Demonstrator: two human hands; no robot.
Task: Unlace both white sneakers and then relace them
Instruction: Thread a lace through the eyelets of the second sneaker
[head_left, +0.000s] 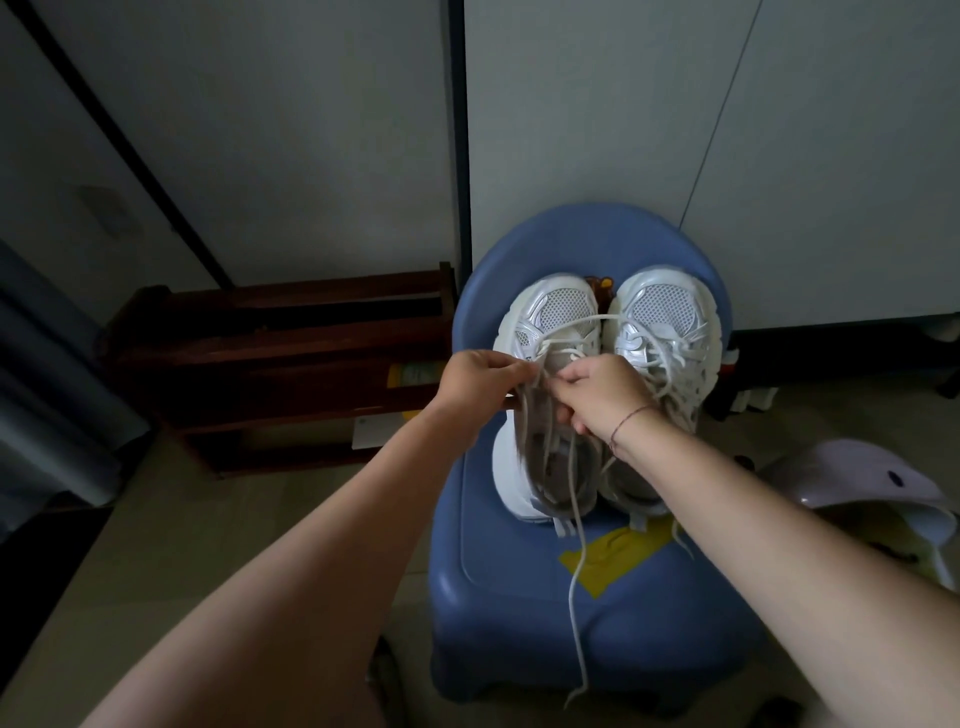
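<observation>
Left hand (483, 379) pinched lace (575, 582) mid-frame, fingers clamped. Right hand (597, 395) pinched lace just beside it, likely to work it through eyelets. Sneaker (550, 317) sat under both hands, second sneaker (670, 312) touching at its right. Both stood toes-away on blue chair (519, 613), within easy reach. Loose lace end trailed over seat front.

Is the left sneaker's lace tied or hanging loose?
Loose: the lace trails from the left sneaker down over the blue stool front, untied.

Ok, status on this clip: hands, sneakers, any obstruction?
Both busy: left hand and right hand pinch lace on left-side sneaker. Alongside, second sneaker, loosely laced. Nothing blocking.
</observation>
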